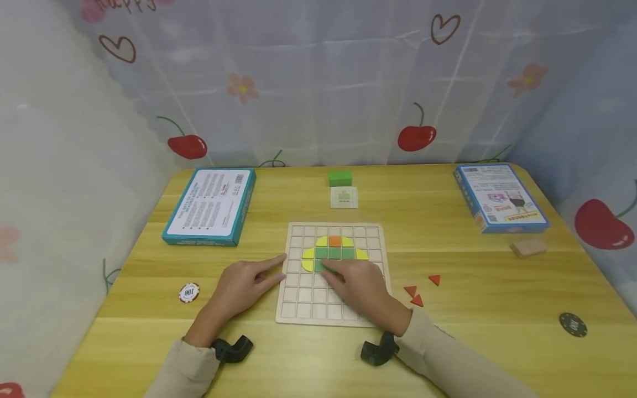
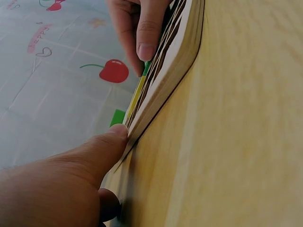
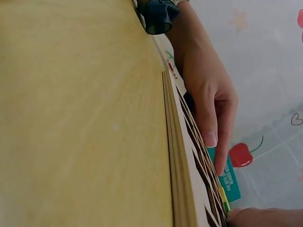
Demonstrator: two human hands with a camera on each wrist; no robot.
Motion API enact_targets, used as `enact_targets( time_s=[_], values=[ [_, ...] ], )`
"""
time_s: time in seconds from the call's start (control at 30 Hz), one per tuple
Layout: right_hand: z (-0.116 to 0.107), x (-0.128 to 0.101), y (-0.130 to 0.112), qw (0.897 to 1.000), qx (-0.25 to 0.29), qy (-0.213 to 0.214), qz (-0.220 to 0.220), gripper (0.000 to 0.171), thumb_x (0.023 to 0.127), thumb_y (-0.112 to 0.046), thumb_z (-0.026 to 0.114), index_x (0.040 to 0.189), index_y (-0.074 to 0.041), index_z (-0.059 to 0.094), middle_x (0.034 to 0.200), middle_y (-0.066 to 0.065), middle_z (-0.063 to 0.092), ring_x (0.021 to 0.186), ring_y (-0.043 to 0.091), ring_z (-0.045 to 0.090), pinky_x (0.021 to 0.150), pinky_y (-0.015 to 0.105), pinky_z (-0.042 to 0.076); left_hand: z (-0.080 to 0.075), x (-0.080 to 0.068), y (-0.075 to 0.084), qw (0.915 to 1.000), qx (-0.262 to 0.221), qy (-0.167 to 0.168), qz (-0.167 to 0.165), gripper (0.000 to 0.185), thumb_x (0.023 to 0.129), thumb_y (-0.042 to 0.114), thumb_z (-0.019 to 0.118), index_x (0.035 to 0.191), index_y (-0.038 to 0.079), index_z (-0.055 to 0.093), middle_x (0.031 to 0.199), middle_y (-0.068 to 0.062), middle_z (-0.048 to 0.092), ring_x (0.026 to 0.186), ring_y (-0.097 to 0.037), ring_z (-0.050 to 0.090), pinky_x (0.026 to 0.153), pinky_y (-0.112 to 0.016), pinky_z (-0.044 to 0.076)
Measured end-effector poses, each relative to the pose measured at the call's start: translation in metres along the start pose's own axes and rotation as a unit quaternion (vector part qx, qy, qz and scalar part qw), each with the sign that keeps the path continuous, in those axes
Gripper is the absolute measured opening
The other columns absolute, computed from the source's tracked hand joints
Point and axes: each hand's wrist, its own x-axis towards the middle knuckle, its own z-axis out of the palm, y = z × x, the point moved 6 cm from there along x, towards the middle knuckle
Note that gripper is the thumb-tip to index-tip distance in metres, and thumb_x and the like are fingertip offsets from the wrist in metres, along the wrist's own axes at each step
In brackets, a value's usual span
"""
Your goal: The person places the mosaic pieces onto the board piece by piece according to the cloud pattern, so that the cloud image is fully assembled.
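The right hand (image 1: 360, 287) lies palm down on the grid board (image 1: 298, 309), fingers extended and relaxed, fingertips pressing a green tile (image 1: 325, 266) in the lower row of the coloured pattern. It grips nothing. The left hand (image 1: 244, 284) rests on the table (image 1: 124, 309) beside the board's left edge, index finger straight and touching that edge; the other fingers curl loosely and hold nothing.

The board lies flat near the table's centre, roughly square, its edges parallel to the table's front edge. Its cells hold a tile pattern whose long axis runs left to right: one orange tile (image 1: 335, 241) on top, green tiles (image 1: 340, 254) in a row below, and yellow pieces (image 1: 308, 260) rounding the outline. The exact count of green and yellow pieces cannot be told, since the right hand covers part of them.

Three red triangles (image 1: 417, 300) lie loose on the table right of the board. Behind the board sit one card (image 1: 344, 197) and one green block (image 1: 340, 178). Two boxes lie flat: a teal box (image 1: 211, 205) at left rear and a blue box (image 1: 500, 197) at right rear, with one wooden block (image 1: 528, 247) near it. Two chips are present: a white chip (image 1: 189, 292) at left and a dark chip (image 1: 573, 324) at right.
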Motion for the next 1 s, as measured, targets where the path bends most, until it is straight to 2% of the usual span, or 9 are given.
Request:
enact_targets(
  time_s=[0.17,0.27,0.47,0.6,0.7,0.8,0.83,0.9,1.0],
  values=[
    [-0.001,0.001,-0.001,1.0,0.015,-0.002,-0.007,0.024,0.094,-0.029,0.077,0.115,-0.018,0.081,0.1,-0.003,0.078,0.076,0.005,0.072,0.058,0.023,0.053,0.0,0.001,-0.001,1.0,0.003,0.001,-0.001,0.045,0.097,0.05,0.068,0.139,0.035,0.065,0.052,0.016,0.036,0.049,-0.002,0.03,0.051,-0.026,0.03],
    [-0.005,-0.004,-0.003,0.999,0.035,0.015,-0.017,0.025,0.093,-0.025,0.077,0.116,-0.016,0.08,0.097,-0.002,0.078,0.061,0.0,0.058,0.052,0.018,0.044,0.001,-0.001,-0.002,1.0,0.0,0.002,-0.002,0.045,0.096,0.05,0.069,0.138,0.035,0.066,0.051,0.016,0.034,0.048,-0.001,0.027,0.05,-0.026,0.029],
    [-0.026,-0.033,-0.013,0.993,0.058,0.064,-0.078,0.022,0.092,-0.018,0.075,0.112,-0.013,0.08,0.094,-0.003,0.078,0.066,0.001,0.065,0.057,0.021,0.052,0.002,-0.001,-0.002,1.0,-0.003,0.003,0.001,0.044,0.096,0.051,0.069,0.138,0.037,0.066,0.05,0.017,0.032,0.048,0.0,0.025,0.05,-0.025,0.027],
    [-0.045,-0.054,-0.006,0.991,0.065,0.081,-0.085,0.021,0.088,-0.015,0.078,0.108,-0.013,0.082,0.088,-0.002,0.078,0.066,0.002,0.066,0.057,0.021,0.052,0.001,0.0,0.0,1.0,0.0,0.002,0.003,0.045,0.096,0.053,0.068,0.138,0.038,0.065,0.051,0.017,0.032,0.049,0.0,0.025,0.05,-0.025,0.027],
    [-0.062,-0.065,0.011,0.992,0.07,0.07,-0.073,0.023,0.083,-0.012,0.081,0.106,-0.013,0.082,0.071,-0.008,0.071,0.057,-0.003,0.054,0.053,0.015,0.044,0.0,0.001,0.001,1.0,0.002,0.002,0.003,0.045,0.096,0.053,0.068,0.138,0.038,0.065,0.05,0.017,0.032,0.048,0.0,0.025,0.05,-0.025,0.028],
    [-0.08,-0.073,0.035,0.997,0.063,0.026,-0.046,0.024,0.081,-0.013,0.084,0.105,-0.016,0.082,0.065,-0.016,0.062,0.055,-0.007,0.037,0.051,0.012,0.034,-0.001,0.001,0.002,1.0,0.002,0.002,0.004,0.045,0.096,0.052,0.069,0.138,0.037,0.065,0.05,0.017,0.032,0.049,-0.001,0.026,0.05,-0.026,0.028],
    [-0.086,-0.076,0.044,0.998,0.059,0.006,-0.029,0.023,0.083,-0.014,0.084,0.105,-0.018,0.082,0.062,-0.018,0.056,0.054,-0.008,0.035,0.05,0.013,0.033,-0.001,0.001,0.002,1.0,0.002,0.002,0.004,0.045,0.096,0.051,0.069,0.138,0.037,0.065,0.05,0.017,0.032,0.049,-0.001,0.026,0.05,-0.026,0.028],
    [-0.097,-0.082,0.062,0.998,0.055,-0.033,0.014,0.022,0.085,-0.017,0.084,0.107,-0.021,0.081,0.07,-0.02,0.062,0.053,-0.009,0.036,0.05,0.015,0.035,0.0,0.001,0.002,1.0,0.002,0.003,0.004,0.045,0.096,0.051,0.069,0.138,0.036,0.066,0.05,0.017,0.032,0.049,-0.001,0.026,0.05,-0.026,0.028],
    [-0.111,-0.091,0.09,0.991,0.045,-0.084,0.099,0.02,0.092,-0.027,0.08,0.111,-0.025,0.08,0.06,-0.021,0.05,0.049,-0.005,0.033,0.047,0.02,0.033,0.001,0.0,0.001,1.0,0.005,0.003,0.002,0.045,0.096,0.052,0.068,0.138,0.036,0.065,0.05,0.017,0.033,0.049,-0.001,0.027,0.051,-0.026,0.029]
  ],
)
